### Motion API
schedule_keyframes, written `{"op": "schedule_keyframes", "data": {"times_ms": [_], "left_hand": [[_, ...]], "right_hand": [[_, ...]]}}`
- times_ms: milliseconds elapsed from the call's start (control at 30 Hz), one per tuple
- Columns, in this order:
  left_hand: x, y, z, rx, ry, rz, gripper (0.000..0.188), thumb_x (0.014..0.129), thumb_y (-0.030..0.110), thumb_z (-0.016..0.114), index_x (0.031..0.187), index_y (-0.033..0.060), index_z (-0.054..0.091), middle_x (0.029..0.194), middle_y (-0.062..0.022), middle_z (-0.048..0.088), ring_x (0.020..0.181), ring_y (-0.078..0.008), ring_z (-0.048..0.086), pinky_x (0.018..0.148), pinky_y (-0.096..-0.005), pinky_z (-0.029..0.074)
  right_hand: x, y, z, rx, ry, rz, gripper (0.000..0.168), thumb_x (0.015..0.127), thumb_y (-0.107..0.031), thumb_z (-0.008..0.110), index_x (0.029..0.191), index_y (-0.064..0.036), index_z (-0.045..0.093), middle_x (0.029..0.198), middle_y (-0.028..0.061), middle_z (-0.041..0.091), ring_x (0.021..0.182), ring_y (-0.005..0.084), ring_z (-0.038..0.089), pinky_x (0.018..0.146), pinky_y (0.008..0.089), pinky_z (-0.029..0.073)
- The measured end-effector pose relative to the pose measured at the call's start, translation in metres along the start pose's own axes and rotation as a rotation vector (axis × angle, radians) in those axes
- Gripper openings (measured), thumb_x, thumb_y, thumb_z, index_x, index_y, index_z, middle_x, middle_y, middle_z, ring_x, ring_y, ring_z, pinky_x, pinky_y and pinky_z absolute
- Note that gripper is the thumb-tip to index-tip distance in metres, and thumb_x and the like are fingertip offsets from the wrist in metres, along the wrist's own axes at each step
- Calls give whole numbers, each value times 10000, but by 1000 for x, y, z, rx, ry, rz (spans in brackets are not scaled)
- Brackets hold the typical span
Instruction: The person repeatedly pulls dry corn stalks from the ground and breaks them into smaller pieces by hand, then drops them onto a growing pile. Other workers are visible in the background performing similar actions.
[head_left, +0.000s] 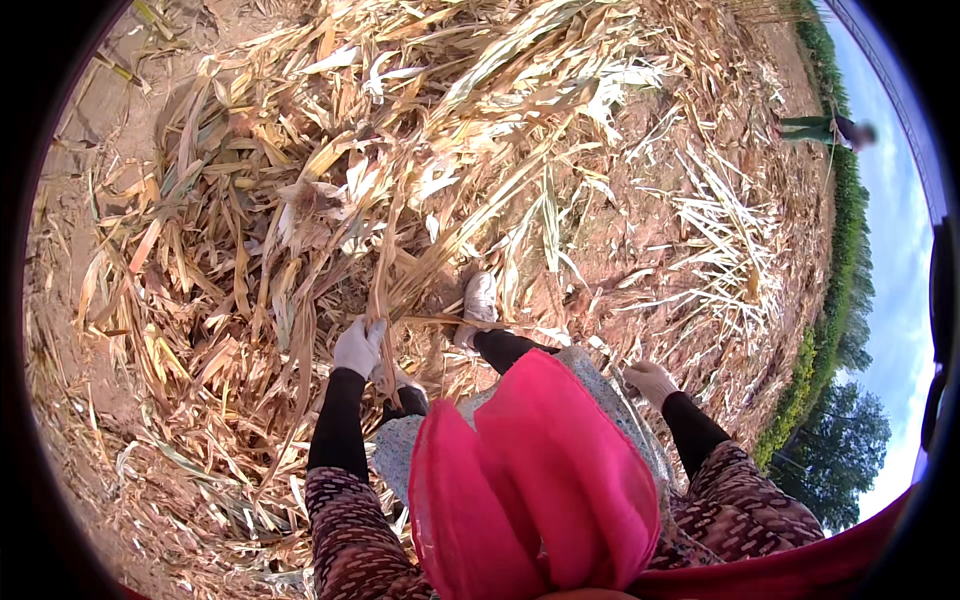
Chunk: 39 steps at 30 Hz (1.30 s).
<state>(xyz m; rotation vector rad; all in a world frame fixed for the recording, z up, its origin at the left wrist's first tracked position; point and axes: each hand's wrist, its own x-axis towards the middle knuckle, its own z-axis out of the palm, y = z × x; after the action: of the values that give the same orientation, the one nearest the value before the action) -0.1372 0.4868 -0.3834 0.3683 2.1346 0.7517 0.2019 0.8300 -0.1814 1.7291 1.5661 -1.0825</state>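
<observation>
My left hand (360, 346), in a white glove, is closed around a dry corn stalk with leaves (385, 289). That stalk runs up from the hand into the heap of dry corn stalks and husks (247, 225) covering the ground before me. Off to the right, beside my grey speckled clothing, is my right hand (651, 381), also gloved. Its fingers look curled, and whether anything sits inside them is hidden. Pale husks (360, 180) lie on the heap beyond my left hand.
My light-coloured shoe (480, 298) stands among the stalks. Pink cloth (525, 480) hangs over my front and covers part of the view. Whitish stalks (731, 240) lie scattered on the reddish soil at right. Farther off stands another person (817, 129), by green plants (847, 247).
</observation>
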Motion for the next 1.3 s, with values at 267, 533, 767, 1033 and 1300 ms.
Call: {"op": "schedule_keyframes", "data": {"times_ms": [267,533,767,1033,1300], "left_hand": [[-105,115,-110,46,30,189,547,883,498,370,866,-11,568,745,-261,567,780,-432,550,666,-462,423],[-249,100,-167,299,192,101,477,868,467,417,872,28,605,749,-226,601,750,-395,578,663,-457,444],[-298,66,-175,536,173,-273,369,805,335,512,1015,36,565,928,-210,602,868,-360,586,765,-440,456],[-212,270,-204,155,535,648,207,814,190,549,947,39,599,923,-139,615,872,-296,584,778,-351,453],[-174,482,-179,242,578,682,727,711,479,640,1210,0,414,1054,-238,570,988,-362,552,852,-407,426]], "right_hand": [[-73,-202,12,813,-299,-471,365,858,-383,524,1034,-63,537,836,55,588,662,136,585,555,275,479],[-130,-271,-13,1510,-601,-571,334,878,-398,490,937,-72,525,858,87,591,806,254,586,803,394,470],[-165,-267,54,1334,-697,-563,21,841,-75,534,851,-75,553,685,9,566,546,133,544,448,277,464],[-210,-262,90,1122,-686,-719,150,764,9,596,874,-57,519,730,41,579,576,160,578,453,281,502],[-230,-233,69,720,-520,-902,238,736,-10,638,954,-40,547,737,29,559,554,106,527,483,249,460]]}}
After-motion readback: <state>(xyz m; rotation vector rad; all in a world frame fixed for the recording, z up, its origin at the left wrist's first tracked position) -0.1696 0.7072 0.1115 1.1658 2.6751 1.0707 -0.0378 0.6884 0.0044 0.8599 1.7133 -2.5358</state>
